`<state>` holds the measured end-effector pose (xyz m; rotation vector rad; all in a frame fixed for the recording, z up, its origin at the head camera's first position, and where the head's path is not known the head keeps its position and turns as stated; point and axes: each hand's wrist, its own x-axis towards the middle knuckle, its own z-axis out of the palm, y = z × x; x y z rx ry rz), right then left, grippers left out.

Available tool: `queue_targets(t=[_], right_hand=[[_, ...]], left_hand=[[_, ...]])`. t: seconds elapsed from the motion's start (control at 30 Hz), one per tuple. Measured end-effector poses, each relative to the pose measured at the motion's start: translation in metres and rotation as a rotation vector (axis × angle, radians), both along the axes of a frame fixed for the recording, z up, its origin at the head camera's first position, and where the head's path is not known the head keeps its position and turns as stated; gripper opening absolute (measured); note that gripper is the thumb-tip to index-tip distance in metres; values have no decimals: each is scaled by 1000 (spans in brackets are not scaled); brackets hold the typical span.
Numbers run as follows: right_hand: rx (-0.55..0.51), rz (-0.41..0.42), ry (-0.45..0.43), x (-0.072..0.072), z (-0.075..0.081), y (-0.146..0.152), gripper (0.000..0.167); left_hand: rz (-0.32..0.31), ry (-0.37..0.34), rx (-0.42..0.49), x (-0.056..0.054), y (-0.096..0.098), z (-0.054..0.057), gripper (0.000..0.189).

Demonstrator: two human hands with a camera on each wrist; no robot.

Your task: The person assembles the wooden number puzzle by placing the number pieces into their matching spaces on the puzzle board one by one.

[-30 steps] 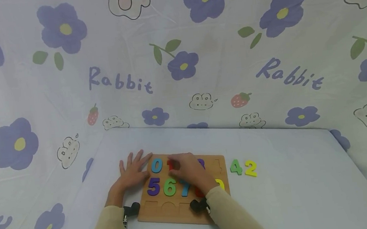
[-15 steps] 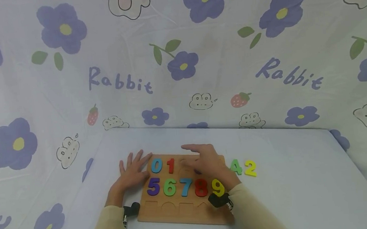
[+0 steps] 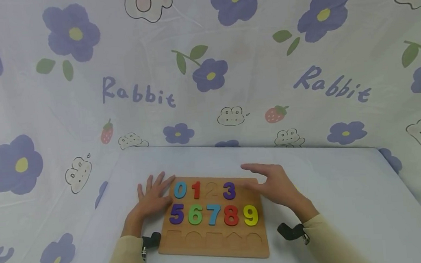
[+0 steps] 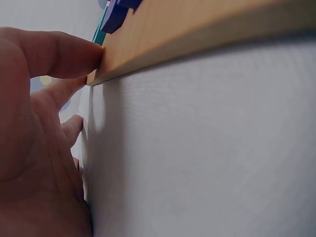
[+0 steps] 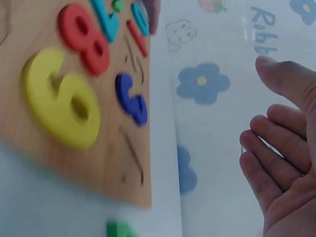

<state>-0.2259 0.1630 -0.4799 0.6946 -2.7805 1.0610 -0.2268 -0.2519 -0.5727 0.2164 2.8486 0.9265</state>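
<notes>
A wooden number board lies on the white table. My left hand rests at its left edge with fingers spread, and in the left wrist view the thumb touches the board's side. The right hand, fingers extended and nothing in its grasp, is over the board's right edge. Seated on the board are a blue 0, red 1, purple 3 and a row from purple 5 to yellow 9. The 2 recess is bare. A green piece shows below the board in the right wrist view.
Shallow shape recesses run along the board's near edge. The right hand hides most of the loose pieces beside the board in the head view. Behind the table hangs a flower-patterned cloth. A black camera mount sits on each wrist.
The right hand has moved right, off the red 1 and across the board to its right edge, over the loose green 4 and yellow 2. The left hand has stayed in place.
</notes>
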Motion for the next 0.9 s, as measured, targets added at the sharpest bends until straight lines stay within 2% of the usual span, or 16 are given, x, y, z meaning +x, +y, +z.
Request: queue_targets(t=[0.27,0.53,0.9], right_hand=[[34,-10,44,7,-6,53,55],[106,-63,27,18,-15,98,56],[118,-116,-3,30,-24,135,56]], left_hand=[[5,-2,-16,-4,0,-5,78],[2,-10,-18,-4,-1,-7,79],[-1,0,-21,-6,-5,-11,80]])
